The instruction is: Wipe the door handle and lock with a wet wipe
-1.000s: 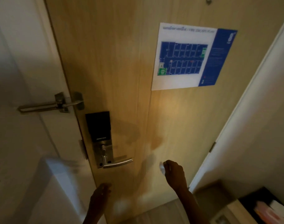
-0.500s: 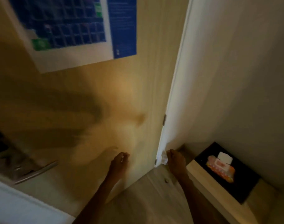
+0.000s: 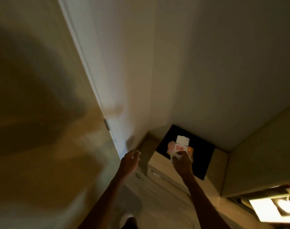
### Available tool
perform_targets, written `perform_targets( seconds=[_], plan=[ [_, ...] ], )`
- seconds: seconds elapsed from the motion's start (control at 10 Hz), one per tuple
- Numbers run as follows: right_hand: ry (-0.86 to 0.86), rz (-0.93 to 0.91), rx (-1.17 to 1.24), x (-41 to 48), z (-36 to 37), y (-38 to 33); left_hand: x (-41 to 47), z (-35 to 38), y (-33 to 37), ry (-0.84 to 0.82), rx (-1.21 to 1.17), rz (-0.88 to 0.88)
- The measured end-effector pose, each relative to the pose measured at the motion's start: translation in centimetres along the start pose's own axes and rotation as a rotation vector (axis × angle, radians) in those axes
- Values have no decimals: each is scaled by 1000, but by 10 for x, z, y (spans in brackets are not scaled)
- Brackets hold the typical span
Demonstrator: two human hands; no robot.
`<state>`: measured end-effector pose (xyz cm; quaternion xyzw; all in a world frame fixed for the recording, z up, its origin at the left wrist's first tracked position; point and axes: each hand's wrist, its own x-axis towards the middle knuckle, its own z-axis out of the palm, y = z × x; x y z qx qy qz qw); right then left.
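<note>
Wet wipe (image 3: 175,157) sits pinched in my right hand (image 3: 182,162), over the pack (image 3: 180,147) on the counter (image 3: 159,164). It looks soft and floppy, so I hold one corner. My left hand (image 3: 130,161) hangs loose, holding nothing.

The door (image 3: 33,113), filling the nine o'clock side, has a light wood-grain face with a soft, low sheen; blur hides any finer texture. Its frame (image 3: 91,76) and the wall (image 3: 182,63) toward twelve o'clock look painted, smooth and matt. A small metal hinge plate (image 3: 106,124) at the door's edge shows a dull shine. At about four o'clock, the low cabinet (image 3: 159,164) looks like pale wood laminate, topped by a black matt panel (image 3: 202,156). On it lies a wipes pack (image 3: 174,146) of glossy plastic film with a white, smooth plastic lid. The floor (image 3: 165,204) at six o'clock reads as pale, smooth wood-look boards.
</note>
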<state>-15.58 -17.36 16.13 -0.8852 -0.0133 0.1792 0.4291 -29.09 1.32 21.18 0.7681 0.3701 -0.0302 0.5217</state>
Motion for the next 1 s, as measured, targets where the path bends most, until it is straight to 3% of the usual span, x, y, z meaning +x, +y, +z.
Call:
perform_targets(
  seconds=[0.2, 0.6, 0.7, 0.8, 0.9, 1.0],
  plan=[
    [325, 86, -57, 53, -55, 22, 80, 56, 45, -183, 99, 2],
    [662, 100, 71, 121, -129, 8, 186, 133, 131, -378, 111, 82],
    [658, 150, 42, 135, -127, 22, 201, 144, 140, -404, 133, 95],
    [469, 313, 53, 144, -126, 31, 209, 147, 152, -423, 142, 117],
    [601, 254, -64, 154, -140, 29, 220, 151, 161, -428, 182, 144],
    [823, 66, 9, 158, -178, -21, 226, 149, 167, -429, 185, 192]
  ],
)
